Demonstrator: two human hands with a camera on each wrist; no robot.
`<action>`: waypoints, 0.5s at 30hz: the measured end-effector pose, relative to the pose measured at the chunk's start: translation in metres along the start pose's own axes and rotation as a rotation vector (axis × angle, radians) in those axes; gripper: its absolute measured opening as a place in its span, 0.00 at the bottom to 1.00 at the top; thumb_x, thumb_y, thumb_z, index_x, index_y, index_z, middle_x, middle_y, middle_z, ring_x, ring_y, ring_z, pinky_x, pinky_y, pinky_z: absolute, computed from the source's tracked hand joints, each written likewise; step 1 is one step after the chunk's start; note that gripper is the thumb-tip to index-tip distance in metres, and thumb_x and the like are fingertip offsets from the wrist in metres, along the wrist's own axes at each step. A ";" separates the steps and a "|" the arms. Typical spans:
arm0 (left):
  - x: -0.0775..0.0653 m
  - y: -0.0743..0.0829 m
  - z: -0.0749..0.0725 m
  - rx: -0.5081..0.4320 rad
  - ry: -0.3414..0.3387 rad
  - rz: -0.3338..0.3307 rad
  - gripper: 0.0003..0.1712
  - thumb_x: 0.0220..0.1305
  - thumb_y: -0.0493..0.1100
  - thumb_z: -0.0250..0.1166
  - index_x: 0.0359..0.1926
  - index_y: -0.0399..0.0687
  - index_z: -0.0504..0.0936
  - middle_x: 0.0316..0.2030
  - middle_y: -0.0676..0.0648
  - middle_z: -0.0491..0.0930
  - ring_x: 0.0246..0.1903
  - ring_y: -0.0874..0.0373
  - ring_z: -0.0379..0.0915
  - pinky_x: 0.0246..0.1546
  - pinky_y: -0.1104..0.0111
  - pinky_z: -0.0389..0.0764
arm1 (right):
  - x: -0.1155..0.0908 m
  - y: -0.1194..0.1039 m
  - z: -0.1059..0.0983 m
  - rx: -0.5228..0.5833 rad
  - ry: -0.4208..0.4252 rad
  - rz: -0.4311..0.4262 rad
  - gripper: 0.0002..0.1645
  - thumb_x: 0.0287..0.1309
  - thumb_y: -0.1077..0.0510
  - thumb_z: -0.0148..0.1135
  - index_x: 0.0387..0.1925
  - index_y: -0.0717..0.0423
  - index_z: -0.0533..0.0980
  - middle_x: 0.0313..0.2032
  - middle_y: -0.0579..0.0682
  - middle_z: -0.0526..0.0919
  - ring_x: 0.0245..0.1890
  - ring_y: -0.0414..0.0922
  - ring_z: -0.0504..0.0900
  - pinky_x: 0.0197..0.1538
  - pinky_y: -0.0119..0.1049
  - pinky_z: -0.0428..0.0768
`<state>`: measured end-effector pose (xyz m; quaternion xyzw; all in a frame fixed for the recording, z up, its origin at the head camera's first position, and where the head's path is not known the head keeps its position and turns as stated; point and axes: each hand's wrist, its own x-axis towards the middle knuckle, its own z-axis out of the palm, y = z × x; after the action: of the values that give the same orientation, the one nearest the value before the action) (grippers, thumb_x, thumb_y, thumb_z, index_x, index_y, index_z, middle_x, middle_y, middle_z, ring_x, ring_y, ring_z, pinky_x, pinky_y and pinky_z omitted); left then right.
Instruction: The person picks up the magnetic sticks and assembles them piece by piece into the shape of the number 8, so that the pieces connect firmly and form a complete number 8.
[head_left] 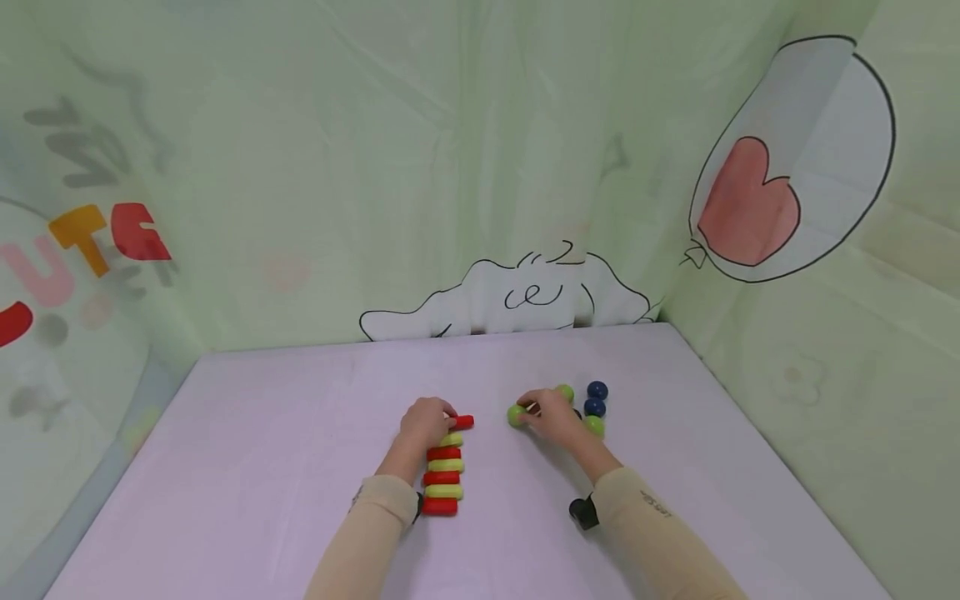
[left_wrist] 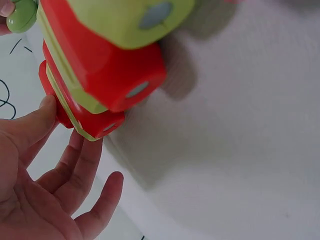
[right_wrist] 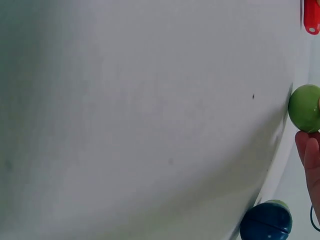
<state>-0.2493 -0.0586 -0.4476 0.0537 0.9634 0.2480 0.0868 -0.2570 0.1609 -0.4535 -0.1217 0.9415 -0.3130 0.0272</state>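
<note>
At the far end of a row of alternating red and yellow-green blocks, my left hand pinches a red block. In the left wrist view the thumb lies against that end block, with fingertips on its other side partly hidden by the row. My right hand pinches a green ball between thumb and fingers, to the right of the row. The right wrist view shows the same green ball at the edge, low over or on the table. Fingertips touch its side.
Beside and behind the right hand lie other balls: a green ball, another green ball, a dark blue ball and a second dark blue ball. One more dark ball is mostly hidden. The pale table meets printed curtains at its back.
</note>
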 end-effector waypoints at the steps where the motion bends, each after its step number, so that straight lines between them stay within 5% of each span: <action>1: 0.000 0.001 0.000 -0.009 0.001 0.006 0.09 0.60 0.41 0.61 0.41 0.45 0.83 0.36 0.46 0.79 0.32 0.54 0.69 0.30 0.67 0.72 | 0.000 0.000 0.001 0.008 0.001 0.006 0.14 0.50 0.63 0.65 0.41 0.63 0.78 0.38 0.54 0.82 0.36 0.46 0.79 0.40 0.35 0.77; 15: 0.006 0.004 0.005 -0.050 -0.039 0.071 0.09 0.61 0.41 0.61 0.41 0.45 0.84 0.37 0.47 0.79 0.36 0.54 0.70 0.37 0.65 0.74 | -0.003 -0.001 0.007 0.047 0.041 0.014 0.14 0.50 0.63 0.66 0.41 0.62 0.79 0.38 0.53 0.82 0.37 0.45 0.79 0.40 0.35 0.77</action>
<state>-0.2542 -0.0522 -0.4507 0.0906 0.9524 0.2740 0.0978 -0.2527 0.1569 -0.4580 -0.1079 0.9350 -0.3375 0.0128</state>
